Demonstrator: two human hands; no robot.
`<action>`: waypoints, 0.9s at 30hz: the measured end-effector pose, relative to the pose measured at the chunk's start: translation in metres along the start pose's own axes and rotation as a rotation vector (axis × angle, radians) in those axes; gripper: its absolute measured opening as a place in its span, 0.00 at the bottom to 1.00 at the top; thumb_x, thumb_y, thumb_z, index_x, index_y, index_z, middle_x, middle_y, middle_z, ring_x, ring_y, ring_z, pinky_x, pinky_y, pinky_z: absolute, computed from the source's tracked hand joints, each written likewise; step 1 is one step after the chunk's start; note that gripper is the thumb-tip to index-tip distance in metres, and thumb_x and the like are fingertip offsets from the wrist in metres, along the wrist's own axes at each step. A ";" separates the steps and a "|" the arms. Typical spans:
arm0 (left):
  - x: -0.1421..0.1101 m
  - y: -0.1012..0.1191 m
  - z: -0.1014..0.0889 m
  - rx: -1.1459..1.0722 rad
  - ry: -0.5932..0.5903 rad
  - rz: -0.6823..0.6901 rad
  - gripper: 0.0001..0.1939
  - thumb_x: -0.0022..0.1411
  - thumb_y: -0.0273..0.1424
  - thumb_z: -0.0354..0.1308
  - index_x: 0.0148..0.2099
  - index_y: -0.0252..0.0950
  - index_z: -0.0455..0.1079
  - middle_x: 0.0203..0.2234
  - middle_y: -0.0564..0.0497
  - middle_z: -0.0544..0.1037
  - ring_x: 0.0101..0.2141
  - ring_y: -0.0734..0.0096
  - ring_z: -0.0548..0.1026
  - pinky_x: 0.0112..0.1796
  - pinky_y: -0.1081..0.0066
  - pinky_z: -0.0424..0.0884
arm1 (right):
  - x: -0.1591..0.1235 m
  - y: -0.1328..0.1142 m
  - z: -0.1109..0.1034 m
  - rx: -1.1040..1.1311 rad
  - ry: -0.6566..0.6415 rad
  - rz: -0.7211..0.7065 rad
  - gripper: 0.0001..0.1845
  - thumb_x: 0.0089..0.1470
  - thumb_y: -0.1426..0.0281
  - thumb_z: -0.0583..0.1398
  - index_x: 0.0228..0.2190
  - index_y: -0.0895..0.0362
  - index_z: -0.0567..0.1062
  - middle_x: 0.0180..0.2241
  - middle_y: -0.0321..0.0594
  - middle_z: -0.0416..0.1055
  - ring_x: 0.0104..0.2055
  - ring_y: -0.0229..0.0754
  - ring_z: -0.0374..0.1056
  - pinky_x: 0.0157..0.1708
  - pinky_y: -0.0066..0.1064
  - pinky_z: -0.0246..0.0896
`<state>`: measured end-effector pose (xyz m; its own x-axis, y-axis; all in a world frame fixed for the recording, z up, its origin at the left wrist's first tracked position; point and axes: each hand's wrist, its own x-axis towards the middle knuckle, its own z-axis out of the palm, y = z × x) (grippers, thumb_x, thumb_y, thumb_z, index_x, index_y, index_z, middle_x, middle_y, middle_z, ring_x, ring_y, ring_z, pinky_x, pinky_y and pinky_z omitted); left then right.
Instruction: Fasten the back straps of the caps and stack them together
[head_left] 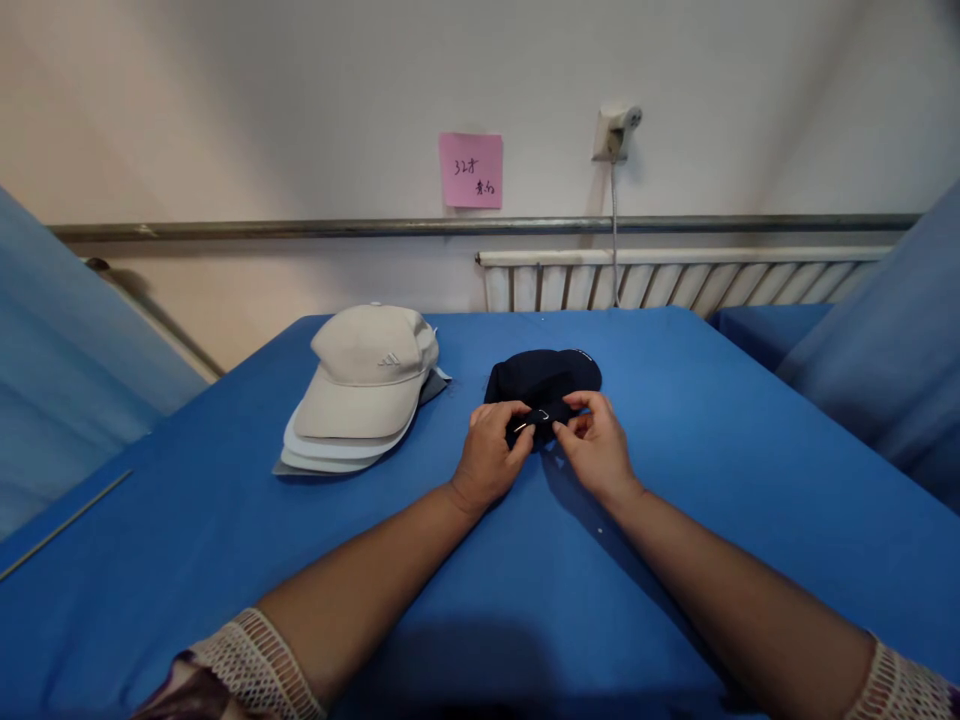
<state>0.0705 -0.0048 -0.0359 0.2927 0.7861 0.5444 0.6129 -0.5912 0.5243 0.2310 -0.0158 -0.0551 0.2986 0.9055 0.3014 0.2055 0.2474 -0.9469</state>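
Note:
A black cap (pixel 536 375) lies on the blue-covered table (pixel 480 560), its brim toward the far right. At the cap's near side, my left hand (pixel 495 445) pinches the left part of its strap, which has a small shiny metal buckle. Closed on the strap's right part is my right hand (pixel 596 440), thumb and fingers together. The strap spans the short gap between both hands. Left of them sits a stack of caps, with a beige cap (pixel 367 360) on top and paler and grey brims showing beneath.
Blue curtains hang at the left (pixel 67 370) and right. A thin stick (pixel 67 525) lies on the table's left side. Behind the table are a radiator (pixel 675 280), a metal pipe (pixel 360 229), a pink note (pixel 471 171) and a wall socket (pixel 609 135) with a plugged cord.

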 end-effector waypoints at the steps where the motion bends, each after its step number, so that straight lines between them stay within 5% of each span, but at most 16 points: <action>1: 0.000 0.000 0.000 -0.001 0.003 -0.005 0.08 0.61 0.29 0.56 0.43 0.38 0.68 0.38 0.49 0.77 0.42 0.63 0.72 0.49 0.60 0.62 | 0.000 -0.001 -0.002 -0.074 -0.056 -0.072 0.17 0.46 0.72 0.61 0.41 0.52 0.70 0.45 0.40 0.66 0.25 0.31 0.64 0.28 0.30 0.64; 4: 0.000 0.000 -0.001 -0.004 -0.018 -0.002 0.06 0.60 0.29 0.56 0.42 0.38 0.69 0.36 0.49 0.77 0.40 0.64 0.73 0.49 0.60 0.62 | 0.001 -0.001 -0.007 -0.234 -0.221 -0.213 0.21 0.51 0.73 0.58 0.48 0.49 0.70 0.51 0.42 0.65 0.28 0.33 0.67 0.32 0.32 0.65; 8: 0.001 0.000 -0.001 -0.018 -0.050 0.013 0.08 0.59 0.30 0.58 0.43 0.39 0.70 0.35 0.50 0.77 0.39 0.64 0.73 0.49 0.59 0.63 | 0.006 0.005 -0.012 -0.394 -0.330 -0.301 0.18 0.54 0.72 0.56 0.47 0.50 0.71 0.45 0.40 0.71 0.34 0.39 0.69 0.37 0.34 0.65; 19: 0.000 0.000 -0.001 -0.021 -0.062 0.039 0.08 0.61 0.28 0.55 0.44 0.39 0.71 0.40 0.48 0.77 0.43 0.64 0.73 0.47 0.62 0.65 | 0.006 -0.009 -0.015 -0.664 -0.164 -0.462 0.04 0.53 0.73 0.54 0.32 0.55 0.68 0.34 0.40 0.67 0.31 0.41 0.65 0.28 0.31 0.56; 27: -0.001 -0.002 -0.002 0.003 -0.066 0.064 0.09 0.63 0.32 0.56 0.45 0.41 0.73 0.38 0.50 0.78 0.41 0.65 0.74 0.46 0.62 0.65 | 0.009 -0.003 -0.016 -0.648 -0.245 -0.553 0.05 0.55 0.73 0.54 0.35 0.55 0.68 0.34 0.41 0.68 0.33 0.41 0.66 0.31 0.31 0.58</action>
<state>0.0677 -0.0044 -0.0361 0.3792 0.7570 0.5321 0.5933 -0.6402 0.4880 0.2484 -0.0142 -0.0476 -0.1930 0.7808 0.5943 0.7707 0.4954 -0.4007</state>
